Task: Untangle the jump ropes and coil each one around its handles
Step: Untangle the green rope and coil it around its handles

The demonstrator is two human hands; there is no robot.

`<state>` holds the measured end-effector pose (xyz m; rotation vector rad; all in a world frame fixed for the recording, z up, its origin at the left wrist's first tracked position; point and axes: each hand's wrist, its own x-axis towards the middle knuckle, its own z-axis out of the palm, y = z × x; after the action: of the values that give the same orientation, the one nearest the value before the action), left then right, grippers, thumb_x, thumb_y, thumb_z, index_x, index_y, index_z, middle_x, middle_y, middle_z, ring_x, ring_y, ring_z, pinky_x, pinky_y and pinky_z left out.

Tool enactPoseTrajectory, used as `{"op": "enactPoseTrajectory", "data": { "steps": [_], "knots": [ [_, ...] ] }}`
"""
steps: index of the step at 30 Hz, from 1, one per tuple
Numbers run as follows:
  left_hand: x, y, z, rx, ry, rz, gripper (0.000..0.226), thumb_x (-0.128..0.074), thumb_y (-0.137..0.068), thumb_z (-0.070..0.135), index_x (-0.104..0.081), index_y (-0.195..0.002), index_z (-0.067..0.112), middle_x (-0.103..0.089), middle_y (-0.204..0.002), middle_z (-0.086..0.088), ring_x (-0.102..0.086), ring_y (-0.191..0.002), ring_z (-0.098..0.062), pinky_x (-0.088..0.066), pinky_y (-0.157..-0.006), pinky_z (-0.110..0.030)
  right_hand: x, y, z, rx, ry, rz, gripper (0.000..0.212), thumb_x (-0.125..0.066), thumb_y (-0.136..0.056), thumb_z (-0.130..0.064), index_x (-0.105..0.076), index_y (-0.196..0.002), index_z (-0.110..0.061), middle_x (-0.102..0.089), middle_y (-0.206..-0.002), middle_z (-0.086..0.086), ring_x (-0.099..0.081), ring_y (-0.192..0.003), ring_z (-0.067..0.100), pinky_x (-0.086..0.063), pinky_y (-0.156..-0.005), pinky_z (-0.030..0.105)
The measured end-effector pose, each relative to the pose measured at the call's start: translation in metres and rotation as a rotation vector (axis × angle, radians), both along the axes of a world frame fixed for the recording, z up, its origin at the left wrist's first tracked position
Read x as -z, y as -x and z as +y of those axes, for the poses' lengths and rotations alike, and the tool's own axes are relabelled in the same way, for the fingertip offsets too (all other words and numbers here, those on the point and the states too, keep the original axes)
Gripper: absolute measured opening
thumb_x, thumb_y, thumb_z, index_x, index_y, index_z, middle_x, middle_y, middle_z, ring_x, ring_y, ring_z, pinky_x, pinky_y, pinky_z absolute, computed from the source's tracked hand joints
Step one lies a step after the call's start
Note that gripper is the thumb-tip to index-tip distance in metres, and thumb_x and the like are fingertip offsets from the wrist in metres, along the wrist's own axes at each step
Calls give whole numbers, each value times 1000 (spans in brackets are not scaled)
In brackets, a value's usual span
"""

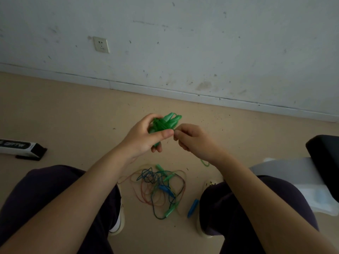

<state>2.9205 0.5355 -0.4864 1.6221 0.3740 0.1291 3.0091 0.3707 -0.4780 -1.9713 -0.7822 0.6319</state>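
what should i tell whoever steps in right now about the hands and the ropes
Left hand: grips the green rope bundle, cord wound around its paired handles.
Right hand: pinches at the bundle's side, apparently the loose end of the cord; the cord itself is too small to see there.
On the floor between the feet: a tangled pile of blue, green and reddish ropes with several handles in it. One blue handle lies at the pile's right edge.
Done: the green rope is nearly coiled.
Left: secure that end, set it down, then untangle and coil the pile.
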Motion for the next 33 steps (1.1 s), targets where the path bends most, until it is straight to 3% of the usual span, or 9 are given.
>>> {"op": "enactPoseTrajectory", "data": {
  "steps": [4, 7, 11, 15, 18, 23, 28, 33],
  "knots": [
    [8, -6, 5, -133, -37, -57, 25, -77, -84, 27, -59, -101, 28, -72, -84, -18, -59, -48, -16, -40, -42, -26, -5, 0, -1, -22, 6, -89, 28, -50, -101, -20, -56, -74, -23, -47, -61, -8, -43, -48, -2, -34, -52, 12],
    [13, -8, 3, -187, -86, -65, 28, -77, -85, 26, -59, -106, 24, -68, -72, -10, -59, -48, -18, -41, -45, -26, -9, 3, 3, -62, 4, -133, 29, -52, -100, -18, -56, -72, -25, -46, -62, -8, -41, -53, 0, -35, -55, 17],
    [12, -10, 0, -193, -118, -63, 36, -77, -86, 22, -57, -116, 21, -69, -78, -11, -58, -45, -19, -40, -43, -27, -14, 0, 1, -94, -24, -111, 28, -53, -100, -15, -56, -73, -20, -43, -59, -12, -42, -50, -2, -32, -54, 12],
    [8, -6, 2, -19, -220, 50, 40, -78, -85, 23, -58, -119, 24, -68, -88, -5, -58, -45, -16, -41, -42, -25, -17, 1, -10, -150, 26, -189, 21, -55, -99, -14, -61, -80, -10, -43, -60, -8, -41, -50, 0, -33, -53, 13],
    [7, -3, 3, 137, -238, 116, 37, -82, -81, 23, -64, -113, 25, -68, -79, 2, -59, -47, -16, -42, -43, -27, -19, -3, -16, -150, 3, -246, 19, -58, -97, -14, -67, -83, -3, -46, -60, -9, -43, -52, 0, -35, -54, 12],
    [4, 1, 3, 356, -183, 182, 38, -84, -77, 22, -66, -110, 28, -70, -82, 4, -58, -49, -19, -41, -44, -26, -7, -7, -13, -103, -34, -365, 11, -68, -90, -24, -72, -84, -15, -60, -77, -9, -58, -74, 9, -48, -70, 27],
    [2, 1, 0, 456, -218, 167, 43, -86, -75, 15, -67, -111, 27, -72, -90, 5, -68, -69, -16, -49, -58, -22, -7, -4, -8, -42, -32, -273, 16, -78, -80, -30, -71, -73, -18, -65, -67, 1, -52, -58, 4, -41, -54, 21],
    [5, 3, -1, 450, -190, 164, 44, -86, -75, 15, -66, -110, 33, -74, -93, 4, -72, -72, -20, -51, -63, -33, -2, -3, -5, 4, -25, -221, 23, -80, -78, -34, -71, -74, -13, -63, -63, 3, -50, -54, 6, -40, -51, 23]
  ]
}}
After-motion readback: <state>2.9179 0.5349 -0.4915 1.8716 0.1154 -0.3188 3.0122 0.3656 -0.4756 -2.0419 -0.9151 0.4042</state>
